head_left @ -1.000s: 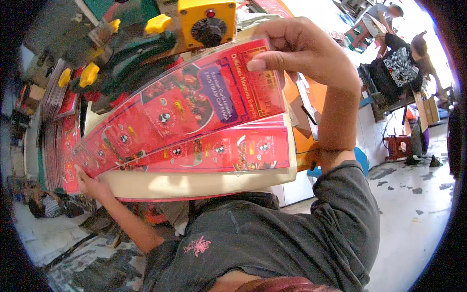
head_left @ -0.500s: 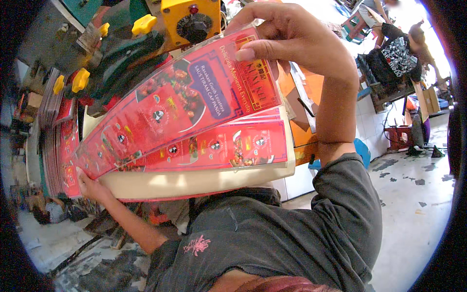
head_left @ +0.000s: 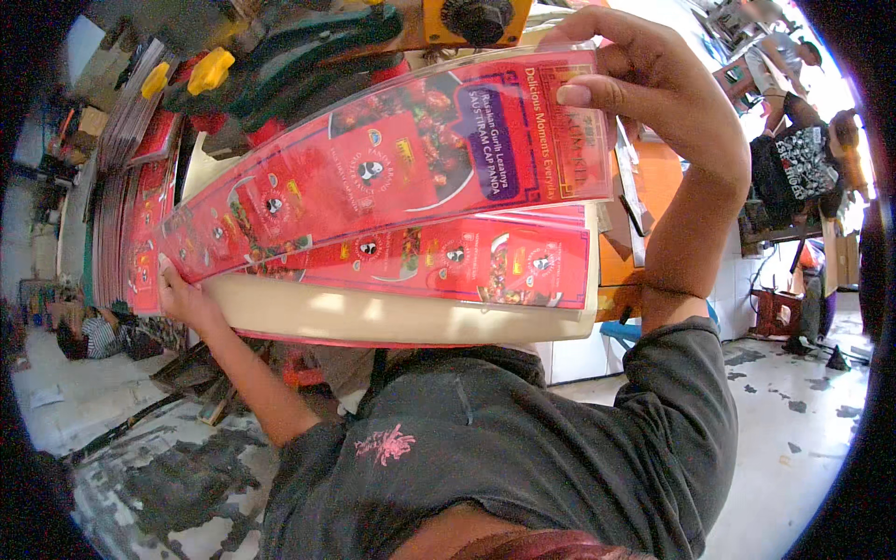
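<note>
A long red printed plastic strip (head_left: 373, 173), glossy and with clear margins, slants up from left to right between my hands. My right hand (head_left: 644, 84) pinches its upper right end between thumb and fingers. At its lower left end, my left hand (head_left: 185, 297) has its fingers closed on the edge. Below lies another red printed strip (head_left: 448, 259), or a few together, on a cream padded board (head_left: 401, 303). The held strip is raised over these at its right end. Some fingers of both hands are hidden behind the plastic.
A tall stack of sheets (head_left: 112, 224) stands at the left. Beyond the board is a dark green machine (head_left: 327, 51) with yellow knobs (head_left: 212, 72) and a yellow control box (head_left: 476, 21). An orange surface (head_left: 658, 173) lies right. Other people are in the background.
The view has shifted, so the board and machine sit further right and higher. My right hand still holds the strip's end, and the strip slants less steeply.
</note>
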{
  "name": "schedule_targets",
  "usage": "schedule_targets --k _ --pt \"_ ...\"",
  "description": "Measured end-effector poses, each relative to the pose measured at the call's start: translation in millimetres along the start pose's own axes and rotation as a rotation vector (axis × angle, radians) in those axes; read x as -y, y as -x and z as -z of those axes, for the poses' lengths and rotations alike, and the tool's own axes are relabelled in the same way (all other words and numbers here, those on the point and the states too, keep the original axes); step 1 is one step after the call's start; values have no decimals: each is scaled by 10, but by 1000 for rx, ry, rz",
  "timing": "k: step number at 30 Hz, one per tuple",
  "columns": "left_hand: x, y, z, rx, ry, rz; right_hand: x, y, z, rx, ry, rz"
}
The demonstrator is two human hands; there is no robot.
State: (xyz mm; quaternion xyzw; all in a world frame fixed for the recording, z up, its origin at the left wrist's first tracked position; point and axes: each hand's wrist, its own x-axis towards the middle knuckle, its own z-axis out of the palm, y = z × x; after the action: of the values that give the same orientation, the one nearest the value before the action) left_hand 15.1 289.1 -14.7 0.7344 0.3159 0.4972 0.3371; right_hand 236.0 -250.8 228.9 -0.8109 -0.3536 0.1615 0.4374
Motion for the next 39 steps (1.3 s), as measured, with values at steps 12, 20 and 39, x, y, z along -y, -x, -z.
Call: schedule_targets --k 12,20,39 --pt "91 -38 -22 -35 213 106 -102 63 4 53 -105 68" --pt "56 -25 -54 -47 220 38 -67 79 101 162 279 193" --pt "-156 -43 -139 -66 322 138 -77 139 -126 344 332 -150"
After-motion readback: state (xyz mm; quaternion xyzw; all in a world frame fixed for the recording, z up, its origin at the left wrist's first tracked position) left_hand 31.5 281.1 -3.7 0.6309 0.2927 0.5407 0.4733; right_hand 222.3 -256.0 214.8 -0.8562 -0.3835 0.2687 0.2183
